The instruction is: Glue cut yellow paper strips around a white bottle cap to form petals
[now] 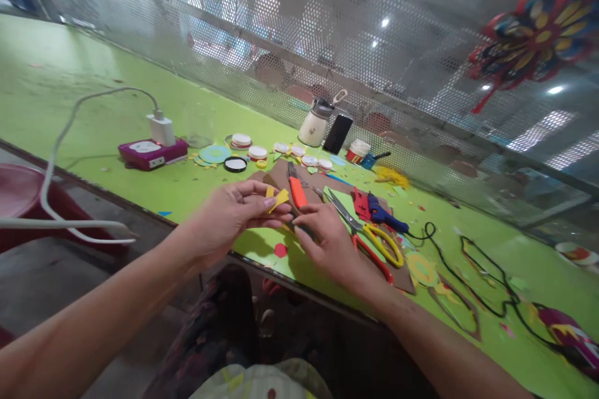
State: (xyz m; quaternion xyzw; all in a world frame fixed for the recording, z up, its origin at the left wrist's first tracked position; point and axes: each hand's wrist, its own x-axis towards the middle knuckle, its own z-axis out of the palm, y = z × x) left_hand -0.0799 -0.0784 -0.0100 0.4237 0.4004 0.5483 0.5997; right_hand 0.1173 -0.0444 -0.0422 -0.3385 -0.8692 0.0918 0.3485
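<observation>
My left hand (234, 212) is closed, pinching a small folded strip of yellow paper (279, 200) between thumb and fingers. My right hand (327, 240) hovers low over a brown cardboard piece (276, 176), thumb and fingers apart, nothing visible in its grasp. Its fingertips are close to the handle of an orange utility knife (297, 192); whether they touch is unclear. Just right of this hand lie scissors (384, 244) with yellow and red handles, across green paper (333, 192). A blue glue gun (386, 218) and a red paper cutout (360, 204) rest beyond them.
A purple power socket (154, 153) with a white charger sits left. White round lids (257, 153), a pale jug (314, 124) and a leaning phone (337, 134) line the back. Black cord (440, 255) winds across the right. A red hexagon (281, 250) lies near the table edge.
</observation>
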